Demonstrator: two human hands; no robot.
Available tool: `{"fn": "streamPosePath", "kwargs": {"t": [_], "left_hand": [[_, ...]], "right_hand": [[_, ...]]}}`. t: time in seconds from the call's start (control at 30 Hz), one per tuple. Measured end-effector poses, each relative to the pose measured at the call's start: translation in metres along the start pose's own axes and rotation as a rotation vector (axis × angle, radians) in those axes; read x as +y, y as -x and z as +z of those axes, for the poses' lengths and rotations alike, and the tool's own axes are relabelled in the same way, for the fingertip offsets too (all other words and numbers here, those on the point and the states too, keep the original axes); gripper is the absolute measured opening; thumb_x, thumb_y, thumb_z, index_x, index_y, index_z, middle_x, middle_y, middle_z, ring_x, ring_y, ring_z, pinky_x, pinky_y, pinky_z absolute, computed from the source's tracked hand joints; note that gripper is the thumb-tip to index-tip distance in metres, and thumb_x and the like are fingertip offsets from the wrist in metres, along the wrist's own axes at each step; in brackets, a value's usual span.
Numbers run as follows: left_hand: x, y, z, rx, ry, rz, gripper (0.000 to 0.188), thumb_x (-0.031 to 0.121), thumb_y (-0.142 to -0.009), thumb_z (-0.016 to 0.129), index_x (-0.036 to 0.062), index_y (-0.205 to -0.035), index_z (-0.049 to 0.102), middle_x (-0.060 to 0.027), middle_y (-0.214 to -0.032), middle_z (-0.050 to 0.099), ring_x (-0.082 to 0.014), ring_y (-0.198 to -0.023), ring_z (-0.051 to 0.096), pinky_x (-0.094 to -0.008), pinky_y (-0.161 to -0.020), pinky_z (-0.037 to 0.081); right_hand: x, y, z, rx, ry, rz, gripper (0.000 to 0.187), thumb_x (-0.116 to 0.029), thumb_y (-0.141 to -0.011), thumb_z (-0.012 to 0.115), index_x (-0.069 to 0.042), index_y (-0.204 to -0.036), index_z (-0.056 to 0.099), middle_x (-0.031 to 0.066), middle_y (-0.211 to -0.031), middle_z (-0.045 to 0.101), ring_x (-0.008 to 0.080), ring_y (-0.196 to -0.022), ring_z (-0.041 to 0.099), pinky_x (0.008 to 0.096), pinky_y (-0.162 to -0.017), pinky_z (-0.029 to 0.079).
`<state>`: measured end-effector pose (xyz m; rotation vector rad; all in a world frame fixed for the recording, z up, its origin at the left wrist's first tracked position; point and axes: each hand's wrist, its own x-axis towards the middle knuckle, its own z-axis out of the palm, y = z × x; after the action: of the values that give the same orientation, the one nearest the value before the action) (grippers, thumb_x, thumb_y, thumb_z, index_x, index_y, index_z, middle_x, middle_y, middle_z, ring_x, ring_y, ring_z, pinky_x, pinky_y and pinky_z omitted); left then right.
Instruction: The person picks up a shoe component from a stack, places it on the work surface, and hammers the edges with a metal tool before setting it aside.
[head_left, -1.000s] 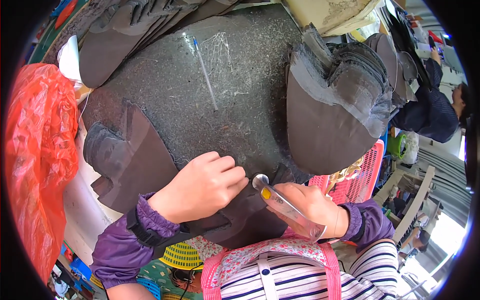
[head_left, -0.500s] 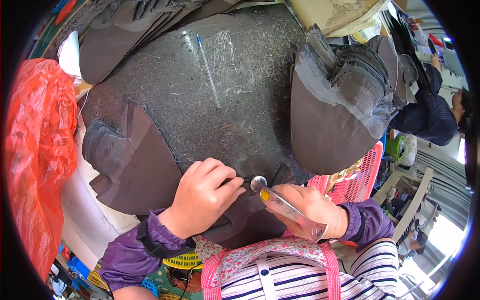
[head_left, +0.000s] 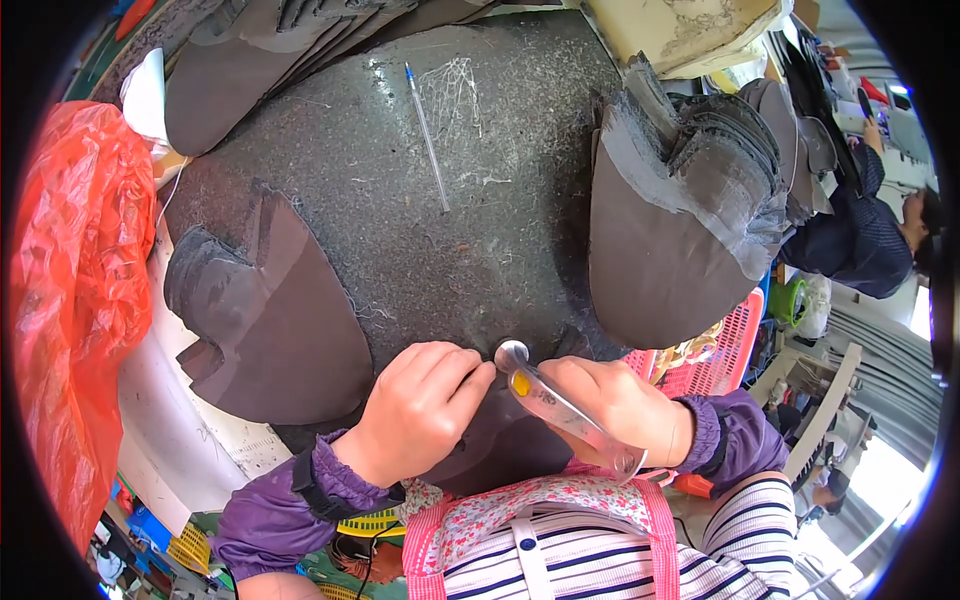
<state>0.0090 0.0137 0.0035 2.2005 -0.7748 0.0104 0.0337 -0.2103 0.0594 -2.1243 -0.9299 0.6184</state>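
Observation:
My right hand (head_left: 625,408) grips a steel hammer (head_left: 556,406) with a round shiny face, a yellow patch near its head and a hole at the handle's end. The head rests at the near edge of the dark worktop, just right of my left fingertips. My left hand (head_left: 425,408) is closed, thumb and forefinger pinched at the edge of a dark brown leather-like piece (head_left: 515,450) that hangs toward my lap. Both hands cover part of that piece. Left of them lies a stack of similar cut pieces (head_left: 290,350); a thicker stack (head_left: 665,250) lies to the right.
A clear pen with a blue tip (head_left: 428,140) lies beside loose threads (head_left: 460,95) on the dark slab (head_left: 450,260). More cut pieces (head_left: 230,85) sit at the far left. A red plastic bag (head_left: 80,290) stands left, a pink basket (head_left: 715,350) right. Another person (head_left: 850,235) is farther right.
My left hand has shifted slightly right and its fingers have curled in tighter. The hammer head has moved a little up and left. The whole view has shifted slightly.

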Motion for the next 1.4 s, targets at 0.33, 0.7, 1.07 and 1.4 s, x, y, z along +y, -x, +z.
{"fn": "streamPosePath", "kwargs": {"t": [0.33, 0.7, 1.07, 1.4], "left_hand": [[0.007, 0.014, 0.005, 0.139, 0.014, -0.153, 0.024, 0.004, -0.067, 0.075, 0.0001, -0.09, 0.068, -0.0094, -0.086, 0.06, -0.0283, -0.08, 0.061, -0.0385, -0.071, 0.05], [0.015, 0.023, 0.004, 0.163, -0.006, -0.233, 0.024, 0.002, -0.069, 0.075, -0.0018, -0.091, 0.068, -0.0089, -0.083, 0.06, -0.0269, -0.076, 0.06, -0.0374, -0.068, 0.049], [0.024, 0.033, 0.003, 0.144, -0.143, -0.163, 0.023, 0.0, -0.07, 0.075, -0.0016, -0.093, 0.068, -0.0086, -0.082, 0.06, -0.0258, -0.071, 0.059, -0.0363, -0.064, 0.048], [0.027, 0.052, 0.006, 0.221, 0.015, -0.316, 0.028, -0.001, -0.067, 0.072, -0.0023, -0.095, 0.068, -0.0094, -0.084, 0.06, -0.0256, -0.074, 0.059, -0.0364, -0.066, 0.048]], "right_hand": [[-0.001, -0.004, -0.002, -0.066, -0.077, 0.055, 0.037, -0.002, -0.076, 0.067, 0.006, -0.108, 0.052, 0.0198, -0.087, 0.056, 0.0386, -0.073, 0.062, 0.0445, -0.057, 0.05], [-0.006, -0.013, -0.008, -0.188, -0.02, 0.071, 0.04, -0.001, -0.073, 0.065, 0.005, -0.108, 0.047, 0.0213, -0.088, 0.056, 0.0417, -0.076, 0.062, 0.0458, -0.063, 0.051], [-0.007, -0.021, -0.008, -0.201, -0.019, -0.029, 0.038, -0.001, -0.074, 0.062, 0.005, -0.108, 0.045, 0.0219, -0.089, 0.056, 0.0426, -0.076, 0.061, 0.0461, -0.064, 0.051], [-0.013, -0.029, -0.008, -0.302, 0.029, 0.011, 0.04, -0.002, -0.071, 0.064, 0.007, -0.104, 0.044, 0.0228, -0.089, 0.055, 0.0427, -0.076, 0.061, 0.0464, -0.063, 0.051]]}}
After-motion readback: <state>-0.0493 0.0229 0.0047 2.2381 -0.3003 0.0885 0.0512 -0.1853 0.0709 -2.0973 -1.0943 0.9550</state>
